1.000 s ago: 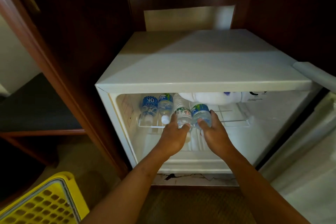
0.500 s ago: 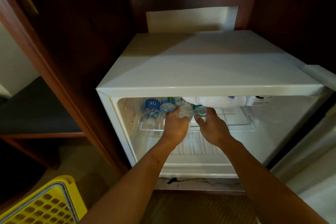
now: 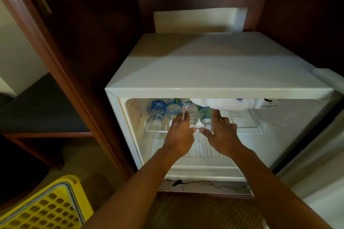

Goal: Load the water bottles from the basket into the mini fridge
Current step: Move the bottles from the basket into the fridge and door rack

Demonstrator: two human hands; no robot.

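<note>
The white mini fridge (image 3: 214,72) stands open in a dark wooden cabinet. Several water bottles lie side by side on its clear upper shelf (image 3: 243,129), caps toward me. The leftmost has a blue OK label (image 3: 157,110). My left hand (image 3: 179,134) rests with straight fingers on the third bottle (image 3: 191,112), which has a white and red label. My right hand (image 3: 222,132) lies with straight fingers along the green-labelled bottle (image 3: 205,115) at the right end of the row. The yellow basket (image 3: 46,208) sits at the bottom left; its inside is mostly out of frame.
The fridge door (image 3: 320,163) hangs open on the right. A white freezer box (image 3: 223,103) juts down just above the bottles. Right of the row the shelf is bare. Dark wooden panels (image 3: 89,61) close in on the left and behind.
Both hands pushed their bottles deeper onto the shelf, and their fingers have loosened from gripping to lying straight. The camera has moved slightly nearer.
</note>
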